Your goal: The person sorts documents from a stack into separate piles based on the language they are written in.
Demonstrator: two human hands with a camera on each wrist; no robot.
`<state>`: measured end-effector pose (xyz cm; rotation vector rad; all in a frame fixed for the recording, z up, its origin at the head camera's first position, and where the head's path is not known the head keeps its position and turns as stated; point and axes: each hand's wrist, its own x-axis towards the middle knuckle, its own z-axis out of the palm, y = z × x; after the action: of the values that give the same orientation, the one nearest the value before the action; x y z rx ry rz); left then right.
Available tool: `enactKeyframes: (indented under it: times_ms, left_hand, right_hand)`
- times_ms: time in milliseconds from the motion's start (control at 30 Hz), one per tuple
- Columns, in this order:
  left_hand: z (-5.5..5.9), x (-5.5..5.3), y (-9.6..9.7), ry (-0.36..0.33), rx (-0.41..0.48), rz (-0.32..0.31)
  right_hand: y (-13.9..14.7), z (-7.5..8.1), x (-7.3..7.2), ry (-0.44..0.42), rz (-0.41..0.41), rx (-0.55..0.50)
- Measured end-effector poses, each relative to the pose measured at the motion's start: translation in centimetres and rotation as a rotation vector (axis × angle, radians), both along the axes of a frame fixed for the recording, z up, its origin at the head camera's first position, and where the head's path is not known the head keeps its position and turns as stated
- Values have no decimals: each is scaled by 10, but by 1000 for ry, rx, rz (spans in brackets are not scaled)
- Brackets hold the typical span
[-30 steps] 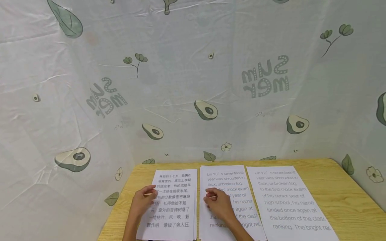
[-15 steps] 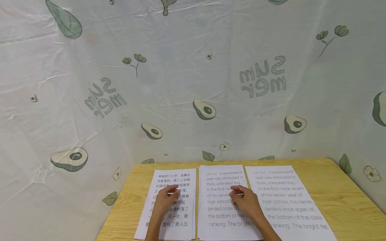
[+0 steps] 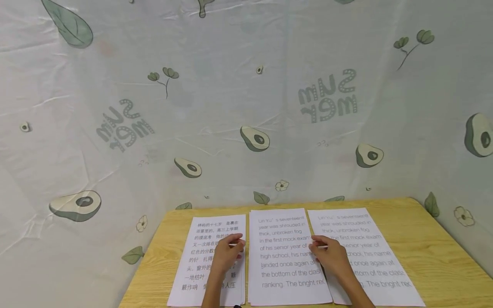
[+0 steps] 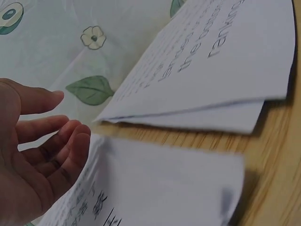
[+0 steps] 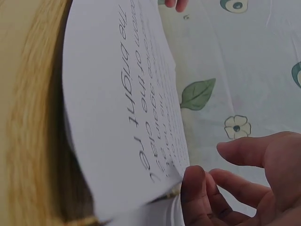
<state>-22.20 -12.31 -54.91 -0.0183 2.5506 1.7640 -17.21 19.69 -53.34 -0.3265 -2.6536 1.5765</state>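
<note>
Three lots of printed paper lie side by side. My left hand (image 3: 228,253) is over the right part of the left stack (image 3: 192,273), printed in Chinese characters. Its fingers (image 4: 77,146) are loosely bent, with nothing between them and the thumb. The middle stack (image 3: 285,293), in large English print, lies between my hands. At its right edge, by the gap to the right-hand paper (image 3: 381,295), is my right hand (image 3: 332,256). In the right wrist view its fingertips (image 5: 194,181) are beside the middle stack's edge; thumb and fingers stand apart. Whether they touch the paper I cannot tell.
The papers lie on a yellow wood-grain table (image 3: 435,252). Behind it hangs a pale curtain (image 3: 215,107) printed with avocados and leaves. In the left wrist view, sheet edges (image 4: 202,110) of the middle stack are slightly fanned.
Both hands have moved to the right: the left from the left edge of its stack across it, the right from over the middle stack to its right edge. The head view has shifted slightly.
</note>
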Motion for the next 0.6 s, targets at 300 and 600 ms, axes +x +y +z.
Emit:
enactKeyframes:
  times_ms: [300,600]
  left_hand:
    - [-6,1,19,8,-38,-6]
    - [-12,1,27,47,-195,44]
  right_hand:
    - [11,-3,-1,-52,43,129]
    - [10,-5,-4,-63,98,204]
